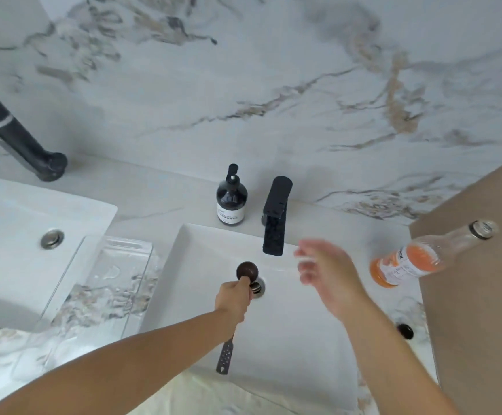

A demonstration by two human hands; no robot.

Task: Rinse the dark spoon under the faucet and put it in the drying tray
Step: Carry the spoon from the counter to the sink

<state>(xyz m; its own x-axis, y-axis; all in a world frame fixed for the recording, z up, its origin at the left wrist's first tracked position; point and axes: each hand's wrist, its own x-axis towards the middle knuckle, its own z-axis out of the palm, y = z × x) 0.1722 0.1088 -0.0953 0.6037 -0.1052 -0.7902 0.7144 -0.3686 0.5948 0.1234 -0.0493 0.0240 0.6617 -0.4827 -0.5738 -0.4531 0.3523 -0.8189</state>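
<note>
Over the white sink [213, 250], the left hand [234, 298] grips the dark spoon [245, 272] by its stem, bowl above the drain. The right hand [324, 274], blurred, spreads empty near the black faucet [275, 217]. The clear drying tray [118, 280] lies left.

L hand [234, 298] fisted; R hand [327, 272] fingers spread, blurred.

right hand [324, 271] fingers motion-blurred, spoon [245, 272] neck hidden in left hand [233, 299], far-left faucet [19, 139] cut by edge
</note>
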